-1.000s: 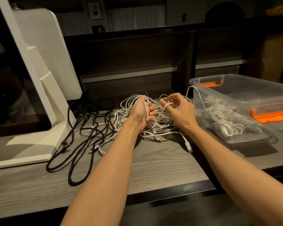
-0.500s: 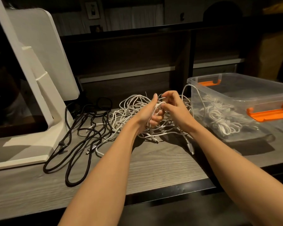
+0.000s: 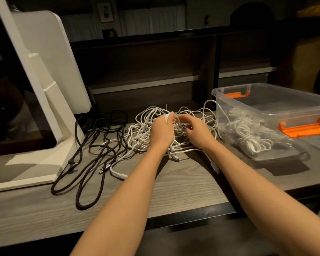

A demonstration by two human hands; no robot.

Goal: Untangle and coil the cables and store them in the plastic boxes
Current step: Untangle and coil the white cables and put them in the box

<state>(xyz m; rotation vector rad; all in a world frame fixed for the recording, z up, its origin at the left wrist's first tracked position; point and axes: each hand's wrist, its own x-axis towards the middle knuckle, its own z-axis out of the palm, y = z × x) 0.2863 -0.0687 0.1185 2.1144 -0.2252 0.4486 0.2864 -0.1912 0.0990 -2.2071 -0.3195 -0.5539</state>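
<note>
Head view: both hands have dropped lower into the white cables (image 3: 174,126) on the desk (image 3: 174,182). Left hand (image 3: 162,131) grips some strands; right hand (image 3: 197,133) curls into them. Still tangled beside the box (image 3: 229,93).

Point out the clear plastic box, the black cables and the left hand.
Clear plastic box (image 3: 218,108), head view: its near-left wall.
Black cables (image 3: 92,163), head view: a long loop on the desk.
Left hand (image 3: 162,131), head view: back of the hand.

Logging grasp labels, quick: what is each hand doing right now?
Left hand: grips a bunch of white cables from the tangle.
Right hand: fingers curled into the same tangle; whether it grips a strand cannot be told.
</note>
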